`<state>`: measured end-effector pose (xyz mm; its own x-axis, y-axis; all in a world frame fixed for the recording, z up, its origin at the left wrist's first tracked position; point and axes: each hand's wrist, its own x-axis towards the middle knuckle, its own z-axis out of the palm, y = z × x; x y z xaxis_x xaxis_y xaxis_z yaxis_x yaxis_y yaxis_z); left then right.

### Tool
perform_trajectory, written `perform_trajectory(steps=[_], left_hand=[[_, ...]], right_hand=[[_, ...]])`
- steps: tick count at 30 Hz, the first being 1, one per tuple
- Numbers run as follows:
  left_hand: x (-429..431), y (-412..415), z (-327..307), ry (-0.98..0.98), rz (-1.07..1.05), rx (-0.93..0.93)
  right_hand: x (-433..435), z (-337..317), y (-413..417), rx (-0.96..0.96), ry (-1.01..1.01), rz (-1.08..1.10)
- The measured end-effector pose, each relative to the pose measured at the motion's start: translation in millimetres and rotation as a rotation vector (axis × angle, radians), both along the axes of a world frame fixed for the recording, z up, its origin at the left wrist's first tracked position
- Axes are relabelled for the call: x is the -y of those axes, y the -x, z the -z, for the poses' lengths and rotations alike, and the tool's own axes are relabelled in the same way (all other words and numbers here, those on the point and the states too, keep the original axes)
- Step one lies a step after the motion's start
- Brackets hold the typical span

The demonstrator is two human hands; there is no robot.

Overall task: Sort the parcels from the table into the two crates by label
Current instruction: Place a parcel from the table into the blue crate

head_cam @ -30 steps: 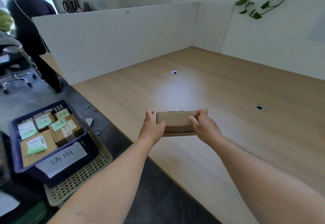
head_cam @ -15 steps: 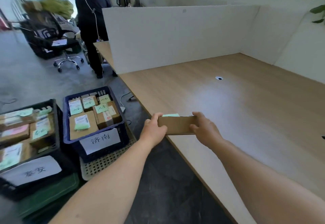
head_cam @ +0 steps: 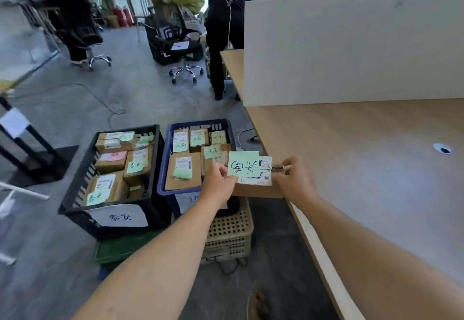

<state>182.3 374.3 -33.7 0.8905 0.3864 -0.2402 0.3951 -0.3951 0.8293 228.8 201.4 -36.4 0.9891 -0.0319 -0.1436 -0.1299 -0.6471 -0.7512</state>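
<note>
Parcel (head_cam: 253,181) gripped between both hands, label up

A small brown cardboard parcel (head_cam: 256,191) is held in the air over the table's (head_cam: 351,169) near left edge, gripped by the left hand (head_cam: 218,181) and right hand (head_cam: 293,181) at its ends. Its top face carries a green note (head_cam: 243,164) with handwritten characters and a white barcode label (head_cam: 262,178). To its left, 2 crates stand side by side: a blue crate (head_cam: 164,164) nearest the table and a black crate (head_cam: 75,194) further left. Both hold brown labelled boxes (head_cam: 183,174) lying flat, and each crate has a white paper sign (head_cam: 119,215) on its near side.
</note>
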Motion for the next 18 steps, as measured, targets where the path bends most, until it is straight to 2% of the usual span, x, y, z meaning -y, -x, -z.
perform_trajectory(steps=[5, 9, 15, 18], left_hand=[[-40.5, -46.3, -10.3, 0.054, -0.148, 0.007], [-55.2, -78.5, -11.8, 0.08, -0.225, 0.022], [-68.5, -113.1, -7.9, 0.157, -0.289, 0.049], [-73.3, -120.9, -3.0, 0.175, -0.303, -0.004]], right_hand=[[-36.4, -4.0, -62.5, -0.248, -0.349, -0.165], [-48.5, 4.4, -102.2, -0.35, -0.351, -0.302], [-65.2, 9.3, -148.7, -0.398, -0.432, -0.328], [-80.7, 17.8, -158.1, -0.384, -0.44, -0.322]])
